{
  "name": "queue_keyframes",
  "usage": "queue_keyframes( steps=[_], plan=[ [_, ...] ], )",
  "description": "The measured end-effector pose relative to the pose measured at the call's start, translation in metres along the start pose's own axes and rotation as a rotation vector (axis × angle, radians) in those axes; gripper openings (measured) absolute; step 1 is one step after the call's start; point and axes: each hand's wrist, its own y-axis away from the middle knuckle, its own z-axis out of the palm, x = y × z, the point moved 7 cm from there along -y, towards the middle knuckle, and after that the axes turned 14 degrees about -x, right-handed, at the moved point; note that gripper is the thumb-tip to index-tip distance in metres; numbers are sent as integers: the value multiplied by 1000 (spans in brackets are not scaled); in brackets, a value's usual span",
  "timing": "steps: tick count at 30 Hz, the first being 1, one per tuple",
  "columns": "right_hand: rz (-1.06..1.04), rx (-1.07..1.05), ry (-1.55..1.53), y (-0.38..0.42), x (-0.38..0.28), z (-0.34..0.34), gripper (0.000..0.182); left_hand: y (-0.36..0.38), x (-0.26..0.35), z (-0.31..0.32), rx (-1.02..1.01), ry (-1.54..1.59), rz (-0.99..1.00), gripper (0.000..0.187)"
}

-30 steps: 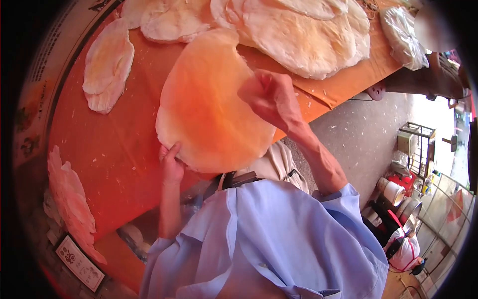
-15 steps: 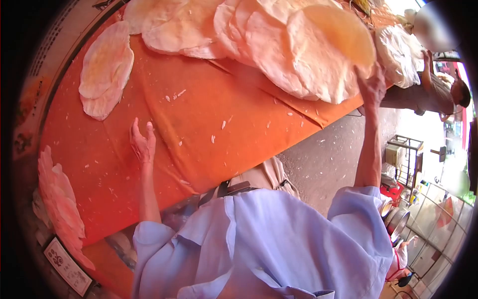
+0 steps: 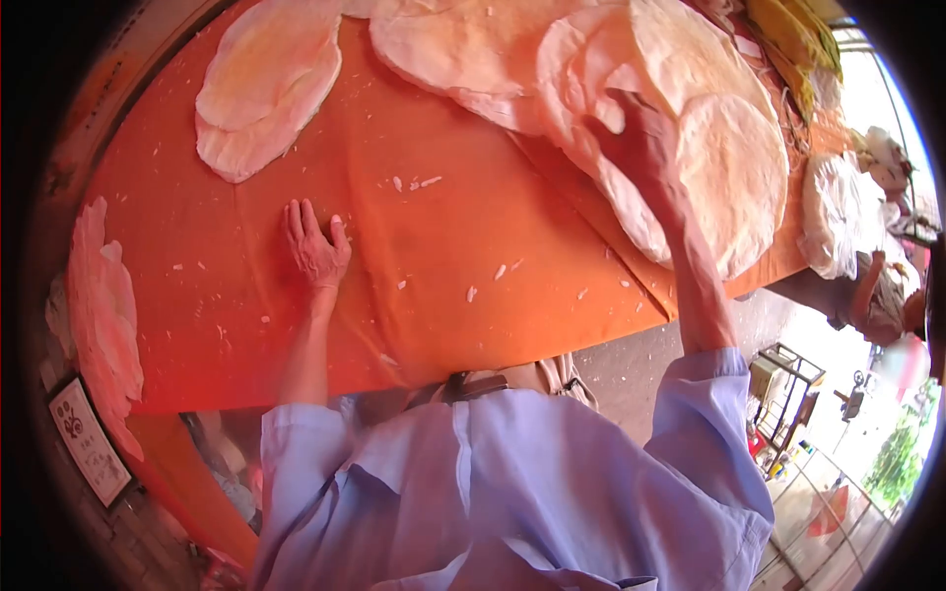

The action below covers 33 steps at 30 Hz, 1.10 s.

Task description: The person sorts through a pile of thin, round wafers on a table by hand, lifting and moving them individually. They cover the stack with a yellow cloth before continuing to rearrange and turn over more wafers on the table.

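My left hand (image 3: pixel 317 248) lies flat on the orange cloth (image 3: pixel 424 256), fingers spread and holding nothing. My right hand (image 3: pixel 642 143) hovers over or rests on the heap of large, pale flatbreads (image 3: pixel 734 163); contact cannot be made out. Its thumb and fingers are apart, with bread visible in the gap between them. More thin flatbreads (image 3: pixel 463 49) overlap along the far side of the table. Up and left of my left hand, a separate pair of oval flatbreads (image 3: pixel 266 84) lies partly stacked.
Crumbs dot the cloth. A stack of flatbread (image 3: pixel 103 315) runs along the left edge, above a framed sign (image 3: pixel 89 441). White plastic bags (image 3: pixel 838 217) are at the right end, with another person (image 3: pixel 882 300) beyond. A metal rack (image 3: pixel 786 394) stands on the floor at right.
My right hand has moved left from the heap's right edge to over its middle. A large flatbread now lies flatter at the right. My left hand has come down flat; the view has shifted.
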Motion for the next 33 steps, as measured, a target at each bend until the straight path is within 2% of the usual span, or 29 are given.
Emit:
queue_keyframes(
  steps=[2, 4, 7, 10, 11, 14, 17, 20, 21, 23, 26, 29, 33],
  plan=[
    [-72, -121, -84, -35, -44, 45, 59, 0, 0, 0, -3, -1, 0, 58],
    [-134, -189, 19, -68, -82, 81, 66, 0, 2, -3, 4, -5, 5, 57],
    [-217, -5, 204, -99, -107, 126, 66, -3, 4, -8, -4, -4, 5, 56],
    [-229, -131, 267, -113, -116, 144, 54, -2, 3, -8, -10, 0, -8, 57],
    [-330, -92, 310, -125, -110, 167, 49, -2, 3, -9, -9, 2, -11, 57],
    [-301, -228, 431, -132, -119, 179, 53, -1, 2, -9, -12, 0, -16, 56],
    [-415, -83, 661, -111, -130, 166, 64, -3, 2, -11, -21, 0, -27, 56],
    [-458, -243, 899, -102, -132, 150, 77, -2, 3, -12, -29, -6, -47, 56],
    [-433, -195, 874, -106, -132, 148, 85, -3, 3, -11, -26, -10, -47, 56],
    [-240, -479, 698, -125, -114, 154, 67, -2, 2, -10, -24, 2, -41, 57],
    [-176, -540, 551, -143, -71, 177, 51, -3, 2, -10, -34, -16, -41, 58],
    [-173, -470, 531, -141, -77, 149, 34, -3, 0, -8, -50, -22, -55, 60],
    [-260, -304, 582, -97, -150, 89, 13, -1, -2, -4, -13, -5, -34, 59]
  ],
)
